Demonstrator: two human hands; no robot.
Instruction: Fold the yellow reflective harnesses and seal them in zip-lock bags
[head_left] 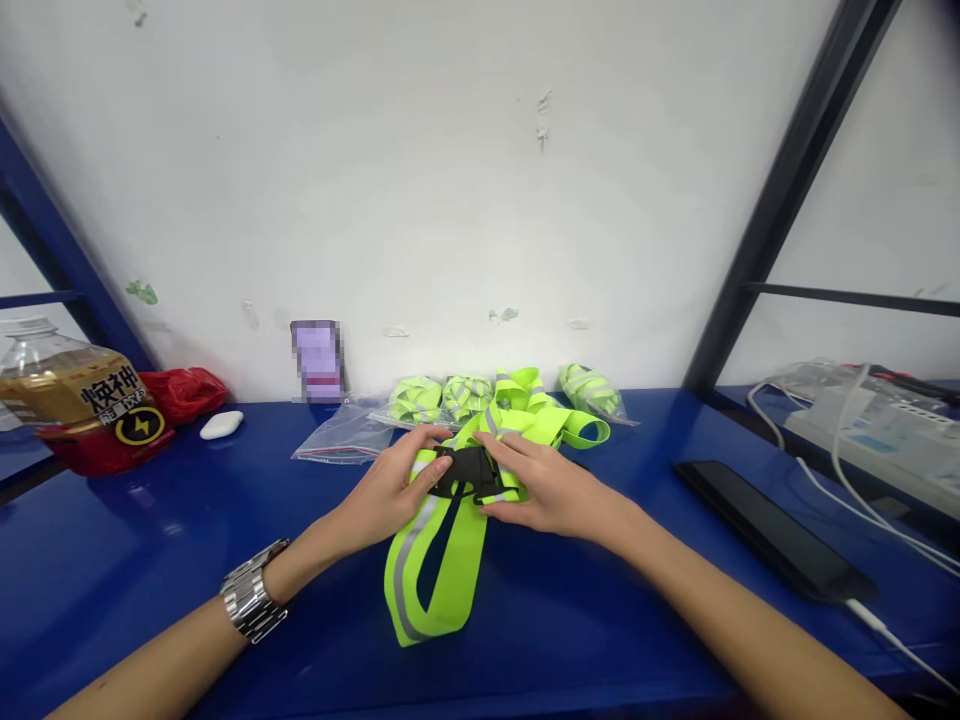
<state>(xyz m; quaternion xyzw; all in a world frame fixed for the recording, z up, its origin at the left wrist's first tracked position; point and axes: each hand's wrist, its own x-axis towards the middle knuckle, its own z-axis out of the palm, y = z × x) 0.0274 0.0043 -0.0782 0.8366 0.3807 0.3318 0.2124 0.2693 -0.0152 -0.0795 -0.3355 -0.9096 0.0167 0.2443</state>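
Note:
A neon yellow-green reflective strap [469, 560] with a grey stripe hangs in a loop toward the table's front edge. Its black plastic buckle [466, 470] sits between my two hands. My left hand [401, 480] grips the buckle's left end, thumb on top. On the other side my right hand [544, 480] is closed round the strap by the buckle's right end. Whether the buckle is fully clasped is hard to see. Behind the hands lies more of the same strap [585, 428], loosely bunched.
Bagged rolled straps [416, 400] and another roll [589, 388] lie by the wall, near a clear zip bag [345, 432]. A propped phone [319, 362], white case [221, 425] and large bottle [82, 400] stand left. A black phone [772, 530] and power strip [885, 440] lie right.

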